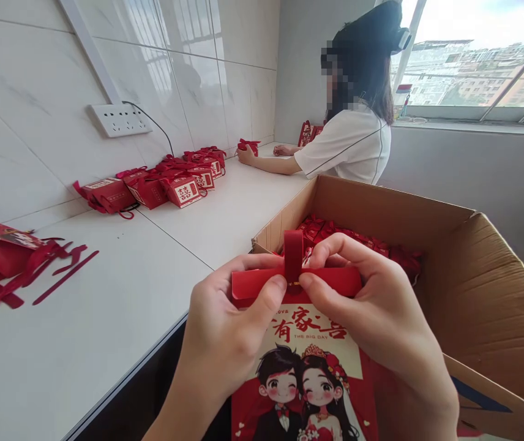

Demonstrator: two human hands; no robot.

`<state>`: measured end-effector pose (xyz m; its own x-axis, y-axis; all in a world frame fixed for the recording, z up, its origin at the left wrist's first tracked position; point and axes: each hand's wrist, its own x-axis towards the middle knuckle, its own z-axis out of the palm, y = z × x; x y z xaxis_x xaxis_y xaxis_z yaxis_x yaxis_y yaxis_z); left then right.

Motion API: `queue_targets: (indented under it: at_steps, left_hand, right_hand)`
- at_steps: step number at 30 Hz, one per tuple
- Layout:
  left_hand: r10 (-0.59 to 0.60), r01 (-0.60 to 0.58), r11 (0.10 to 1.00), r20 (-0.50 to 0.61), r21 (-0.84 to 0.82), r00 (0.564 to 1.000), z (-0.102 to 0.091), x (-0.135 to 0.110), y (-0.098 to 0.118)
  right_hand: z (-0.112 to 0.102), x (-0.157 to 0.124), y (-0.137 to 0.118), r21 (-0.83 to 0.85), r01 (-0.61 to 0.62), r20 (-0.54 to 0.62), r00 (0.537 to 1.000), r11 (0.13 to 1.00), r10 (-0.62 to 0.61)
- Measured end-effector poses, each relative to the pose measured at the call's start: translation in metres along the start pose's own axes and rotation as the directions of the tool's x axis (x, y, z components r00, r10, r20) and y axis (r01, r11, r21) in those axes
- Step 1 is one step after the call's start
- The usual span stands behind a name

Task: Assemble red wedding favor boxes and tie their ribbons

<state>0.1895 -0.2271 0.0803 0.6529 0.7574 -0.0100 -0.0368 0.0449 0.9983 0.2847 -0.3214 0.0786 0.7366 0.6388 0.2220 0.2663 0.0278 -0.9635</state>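
Close in front of me is a red wedding gift box [308, 367], printed with a cartoon couple and "THE BIG DAY". A red strap [294, 254] stands up as a loop at its rolled top edge. My left hand [229, 331] grips that edge on the left side, its thumb pressed beside the strap. On the right side my right hand [376, 318] pinches the same edge, thumb near the base of the loop and index finger behind it. The box's lower end runs out of the picture.
An open cardboard box [427, 245] with red packages [340, 236] inside stands behind my right hand. Several red gift boxes [152, 187] line the wall on the white table [82, 294]. Red ribbons [64, 269] lie at the left. A co-worker [351, 141] holds a small red box [249, 146].
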Motion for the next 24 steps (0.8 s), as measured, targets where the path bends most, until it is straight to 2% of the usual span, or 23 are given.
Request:
queue_targets:
  at_steps: [7,13,16,19,24]
  left_hand:
    - [-0.097,0.097,0.991,-0.006,0.088,0.995,0.0015,-0.0002,0.0019]
    - [-0.119,0.120,0.987,-0.021,0.103,0.993,0.0021,-0.0009,0.0030]
    - [-0.126,0.127,0.988,-0.015,0.086,0.992,0.0017,-0.0012,0.0016]
    - [-0.083,0.083,0.993,0.001,0.084,0.997,0.0013,-0.0013,-0.0005]
    - [-0.076,0.072,0.994,0.040,0.077,0.996,0.0026,-0.0013,-0.0036]
  right_hand:
    - [0.0001,-0.0010,-0.0016,-0.076,0.064,-0.061,0.996,0.995,-0.068]
    - [-0.0012,-0.0025,-0.0032,-0.094,0.084,-0.046,0.995,0.992,-0.089]
    - [-0.0021,-0.0029,-0.0010,-0.086,0.075,-0.043,0.996,0.993,-0.079]
    - [-0.0033,-0.0027,0.0013,-0.064,0.056,-0.045,0.997,0.996,-0.059]
    - [-0.0067,-0.0039,0.0028,-0.001,-0.024,-0.054,0.998,1.000,0.024]
